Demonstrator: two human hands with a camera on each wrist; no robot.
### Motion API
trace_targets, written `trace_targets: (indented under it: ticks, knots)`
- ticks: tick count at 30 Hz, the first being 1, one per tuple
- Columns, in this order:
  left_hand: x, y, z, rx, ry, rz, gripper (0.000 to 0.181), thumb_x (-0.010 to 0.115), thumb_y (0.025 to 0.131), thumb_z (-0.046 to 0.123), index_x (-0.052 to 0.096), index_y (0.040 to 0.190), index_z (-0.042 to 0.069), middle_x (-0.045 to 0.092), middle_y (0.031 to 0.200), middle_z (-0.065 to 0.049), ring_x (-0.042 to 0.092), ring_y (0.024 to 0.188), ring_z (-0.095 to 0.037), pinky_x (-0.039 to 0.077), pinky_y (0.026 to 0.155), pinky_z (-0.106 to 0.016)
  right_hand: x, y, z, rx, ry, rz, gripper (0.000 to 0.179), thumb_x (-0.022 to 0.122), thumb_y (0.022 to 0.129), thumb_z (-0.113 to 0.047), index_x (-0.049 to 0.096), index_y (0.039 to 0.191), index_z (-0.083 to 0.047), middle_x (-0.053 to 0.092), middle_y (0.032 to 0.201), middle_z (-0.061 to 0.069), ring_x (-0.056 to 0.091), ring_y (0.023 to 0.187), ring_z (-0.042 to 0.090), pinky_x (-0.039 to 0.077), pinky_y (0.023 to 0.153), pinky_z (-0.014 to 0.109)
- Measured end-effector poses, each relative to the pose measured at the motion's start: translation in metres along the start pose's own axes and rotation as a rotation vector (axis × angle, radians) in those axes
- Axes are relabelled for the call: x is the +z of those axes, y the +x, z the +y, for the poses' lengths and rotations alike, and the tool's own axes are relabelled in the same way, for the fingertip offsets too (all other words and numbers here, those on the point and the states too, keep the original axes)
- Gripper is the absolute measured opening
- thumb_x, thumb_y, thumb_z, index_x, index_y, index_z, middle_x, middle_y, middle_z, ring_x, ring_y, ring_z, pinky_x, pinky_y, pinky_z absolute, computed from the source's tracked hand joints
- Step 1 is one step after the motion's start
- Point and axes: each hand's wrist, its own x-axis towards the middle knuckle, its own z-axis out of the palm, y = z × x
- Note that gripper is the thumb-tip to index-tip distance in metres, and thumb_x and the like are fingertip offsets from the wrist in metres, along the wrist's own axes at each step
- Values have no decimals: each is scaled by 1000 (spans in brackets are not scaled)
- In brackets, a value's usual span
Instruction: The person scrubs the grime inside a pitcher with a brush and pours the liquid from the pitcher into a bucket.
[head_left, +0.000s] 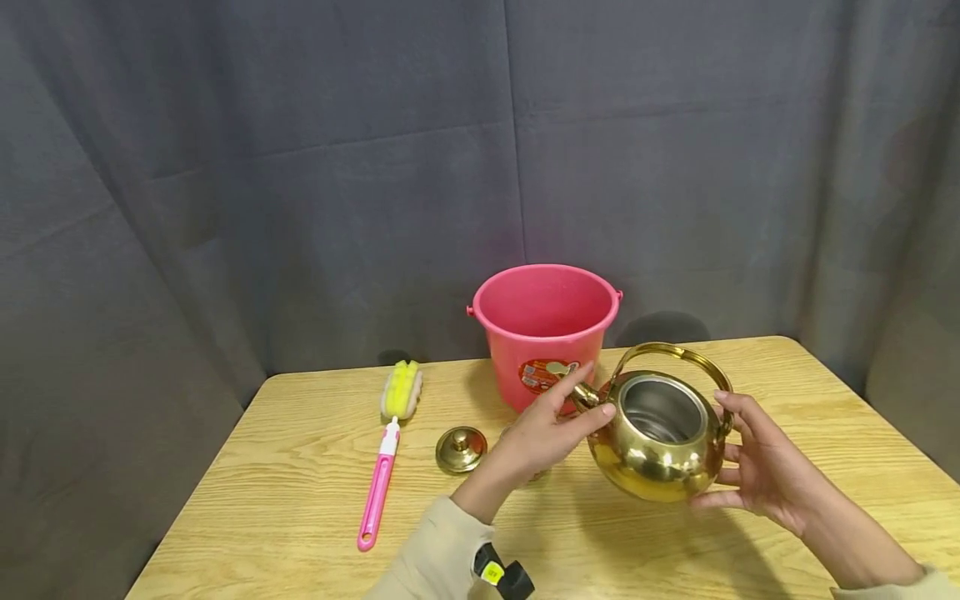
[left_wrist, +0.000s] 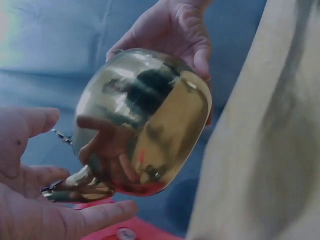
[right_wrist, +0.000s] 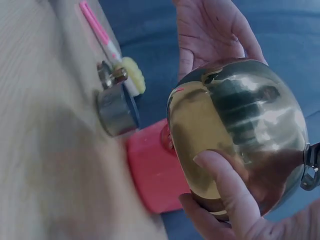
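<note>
A shiny gold teapot with an arched handle is held up over the table, its lidless mouth tilted toward me. My right hand grips the body on the side away from the spout; in the right wrist view its thumb lies along the gold surface. My left hand is at the spout, thumb and forefinger extended on either side of it. In the left wrist view the left fingers are spread and nearly straight around the spout.
A pink bucket stands at the back of the wooden table. Left of my left hand lie a gold lid and a pink-handled sponge brush. A small metal cup-like cylinder, mostly hidden in the head view, stands near the lid.
</note>
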Motion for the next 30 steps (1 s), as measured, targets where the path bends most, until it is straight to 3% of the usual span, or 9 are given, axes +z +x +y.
trace_targets:
  ticks: [2, 5, 7, 10, 15, 20, 26, 30]
  knots:
    - [-10, -3, 6, 27, 1, -9, 54, 63, 93, 35, 46, 145, 31, 57, 118, 6, 56, 94, -12, 46, 81, -32, 5, 1, -7, -13, -4, -10, 62, 34, 97, -54, 3, 141, -24, 27, 132, 27, 58, 103, 38, 47, 82, 62]
    - [-23, -6, 15, 70, -72, -37, 47, 62, 95, 25, 52, 142, 25, 54, 95, 3, 51, 69, -11, 45, 67, -27, 13, 2, -17, -40, -7, -18, 48, 35, 97, -53, 18, 131, -24, 32, 127, 23, 59, 102, 36, 47, 81, 62]
    - [-30, -7, 21, 85, -121, -33, 49, 61, 96, 21, 50, 143, 23, 53, 98, 2, 51, 69, -10, 45, 68, -26, 18, 3, -24, -58, -13, -26, 43, 36, 97, -53, 24, 126, -24, 31, 128, 23, 60, 101, 37, 47, 81, 62]
    - [-38, -6, 30, 84, -183, 14, 57, 62, 95, 20, 42, 148, 27, 55, 118, -4, 59, 85, -10, 50, 81, -32, 25, 4, -32, -75, -28, -31, 41, 37, 97, -53, 26, 122, -23, 26, 130, 24, 60, 100, 37, 48, 79, 62]
    - [-50, -3, 42, 54, -166, 62, 66, 63, 94, 24, 32, 152, 26, 41, 143, -10, 56, 115, -24, 49, 89, -44, 34, 6, -40, -75, -35, -42, 48, 39, 96, -53, 20, 127, -23, 22, 134, 26, 61, 100, 39, 48, 78, 63]
    - [-61, 3, 50, 7, -127, 27, 65, 62, 94, 28, 32, 151, 19, 48, 135, -11, 54, 116, -29, 53, 83, -42, 41, 9, -45, -79, -55, -61, 51, 40, 96, -53, 20, 134, -26, 21, 137, 27, 61, 100, 39, 49, 77, 61]
    - [-76, 10, 53, -80, -149, -30, 59, 60, 96, 28, 37, 150, 22, 46, 141, -9, 51, 123, -28, 50, 87, -48, 50, 16, -55, -80, -78, -80, 57, 43, 95, -54, 16, 134, -23, 18, 139, 28, 62, 98, 38, 51, 74, 59]
    - [-85, 13, 52, -112, -177, -75, 57, 58, 97, 28, 37, 150, 24, 42, 143, -12, 57, 114, -33, 49, 88, -50, 57, 21, -62, -96, -117, -94, 66, 43, 95, -53, 7, 140, -21, 15, 142, 28, 61, 97, 39, 52, 71, 58]
